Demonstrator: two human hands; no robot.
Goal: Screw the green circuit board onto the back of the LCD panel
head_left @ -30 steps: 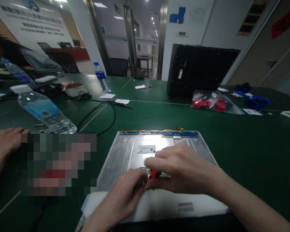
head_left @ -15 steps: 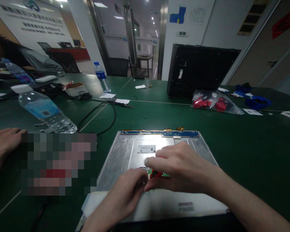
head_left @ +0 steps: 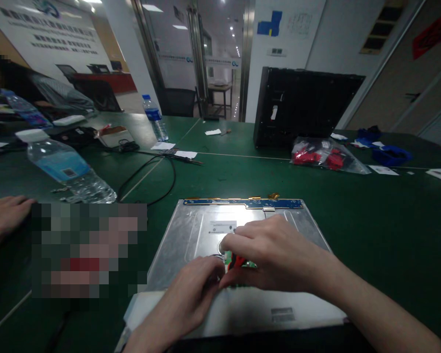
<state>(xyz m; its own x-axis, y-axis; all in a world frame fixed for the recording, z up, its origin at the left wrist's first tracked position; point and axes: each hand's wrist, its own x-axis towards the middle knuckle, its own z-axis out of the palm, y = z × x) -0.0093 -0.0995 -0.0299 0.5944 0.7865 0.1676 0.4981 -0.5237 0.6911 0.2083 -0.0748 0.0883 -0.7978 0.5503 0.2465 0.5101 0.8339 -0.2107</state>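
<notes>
Between the closed fingers of the right hand [head_left: 279, 250], a red-and-black handle [head_left: 236, 261] is gripped over a green board [head_left: 250, 264]. Its dark markings have shifted from half a second ago while both hands keep nearly the same place, suggesting turning work at one spot. Just beside these fingers, the left hand [head_left: 191, 289] curls inward, its grip untellable; beneath lies a metal panel [head_left: 169, 255].

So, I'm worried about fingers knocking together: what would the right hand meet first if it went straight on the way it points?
The right hand points toward the left hand, likely met first; whether they already touch is unclear.
</notes>
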